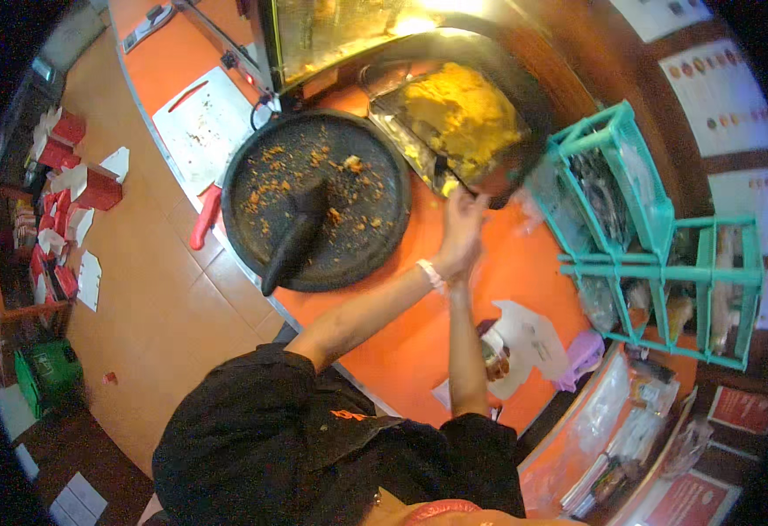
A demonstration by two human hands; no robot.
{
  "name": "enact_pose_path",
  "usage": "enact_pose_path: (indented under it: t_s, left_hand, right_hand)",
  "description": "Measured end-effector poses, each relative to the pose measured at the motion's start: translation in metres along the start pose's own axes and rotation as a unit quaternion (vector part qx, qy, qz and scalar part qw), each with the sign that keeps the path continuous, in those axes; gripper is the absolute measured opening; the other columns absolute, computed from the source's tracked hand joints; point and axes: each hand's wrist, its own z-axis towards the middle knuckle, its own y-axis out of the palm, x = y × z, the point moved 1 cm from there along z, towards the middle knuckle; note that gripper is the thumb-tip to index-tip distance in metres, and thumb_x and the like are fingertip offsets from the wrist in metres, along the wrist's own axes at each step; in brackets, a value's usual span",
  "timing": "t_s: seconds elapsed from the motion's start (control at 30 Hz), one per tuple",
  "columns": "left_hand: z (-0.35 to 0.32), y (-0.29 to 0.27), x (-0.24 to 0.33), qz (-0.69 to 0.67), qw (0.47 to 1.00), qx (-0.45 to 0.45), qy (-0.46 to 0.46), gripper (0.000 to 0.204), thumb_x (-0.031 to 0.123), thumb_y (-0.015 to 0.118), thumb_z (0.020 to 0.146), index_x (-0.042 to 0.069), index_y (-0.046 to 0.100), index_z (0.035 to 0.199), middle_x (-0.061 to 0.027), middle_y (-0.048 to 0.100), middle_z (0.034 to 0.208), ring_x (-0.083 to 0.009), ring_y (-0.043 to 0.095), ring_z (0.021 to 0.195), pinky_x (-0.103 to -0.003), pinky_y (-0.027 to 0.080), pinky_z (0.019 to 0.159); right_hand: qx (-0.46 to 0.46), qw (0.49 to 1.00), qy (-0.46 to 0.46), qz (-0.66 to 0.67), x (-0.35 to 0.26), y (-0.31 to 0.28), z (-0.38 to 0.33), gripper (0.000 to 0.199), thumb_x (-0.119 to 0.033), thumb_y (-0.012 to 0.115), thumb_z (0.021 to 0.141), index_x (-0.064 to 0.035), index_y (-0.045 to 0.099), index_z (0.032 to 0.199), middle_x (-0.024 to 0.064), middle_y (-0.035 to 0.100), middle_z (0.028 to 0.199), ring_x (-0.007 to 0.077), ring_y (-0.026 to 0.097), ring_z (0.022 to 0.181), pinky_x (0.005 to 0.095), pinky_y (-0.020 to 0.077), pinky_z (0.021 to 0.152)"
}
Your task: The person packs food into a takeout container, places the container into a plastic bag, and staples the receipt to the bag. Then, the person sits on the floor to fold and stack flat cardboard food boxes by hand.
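My left hand (457,256), with a pale band at its wrist, meets my right hand (470,216) at the near edge of a metal tray (394,124). The hands overlap, so I cannot make out every finger. The upper fingers close around the thin dark handle of a utensil (456,175), whose far end reaches into the tray. A heap of yellow, crumbly food (463,110) fills the tray. Left of the hands is a wide black stone mortar (257,237), smeared with orange-brown bits. A dark stone pestle (300,232) rests in it.
A white cutting board (200,123) and a red-handled knife (206,219) lie left of the mortar. Behind stands a lit glass case (331,35). Teal plastic racks (656,259) with packets stand at right. Cut white paper (528,346) and a purple item (581,359) lie nearer.
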Motion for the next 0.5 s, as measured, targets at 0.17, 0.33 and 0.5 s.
enact_pose_path:
  t_s: [0.17, 0.33, 0.5]
  left_hand:
    - [0.040, 0.046, 0.041, 0.046, 0.980, -0.189, 0.026, 0.018, 0.009, 0.057, 0.080, 0.003, 0.047, 0.094, -0.0049, 0.058, 0.075, -0.0109, 0.056, 0.060, -0.025, 0.046, 0.049]
    - [0.045, 0.059, 0.047, 0.015, 0.967, -0.252, -0.020, 0.035, 0.003, 0.056, 0.079, 0.002, 0.046, 0.112, -0.0064, 0.059, 0.094, -0.0135, 0.058, 0.077, -0.027, 0.050, 0.067]
    - [0.054, 0.052, 0.058, 0.030, 0.966, -0.257, 0.004, 0.031, 0.003, 0.058, 0.077, 0.003, 0.049, 0.108, -0.0061, 0.061, 0.084, -0.0120, 0.058, 0.070, -0.027, 0.048, 0.059]
  right_hand:
    - [-0.019, 0.991, -0.083, -0.099, -0.046, 0.055, 0.091, 0.032, -0.031, 0.042, 0.089, -0.0047, 0.050, 0.105, 0.0130, 0.058, 0.081, 0.0212, 0.056, 0.073, 0.0335, 0.0453, 0.067]
    - [-0.057, 0.976, -0.100, -0.184, -0.094, 0.082, 0.153, 0.036, -0.032, 0.039, 0.089, -0.0064, 0.047, 0.113, 0.0147, 0.057, 0.080, 0.0241, 0.057, 0.073, 0.0351, 0.0449, 0.067]
    - [0.002, 0.966, -0.163, -0.199, -0.117, 0.110, 0.206, 0.054, -0.044, 0.042, 0.084, -0.0122, 0.035, 0.127, 0.0182, 0.059, 0.078, 0.0327, 0.058, 0.067, 0.0428, 0.0447, 0.059]
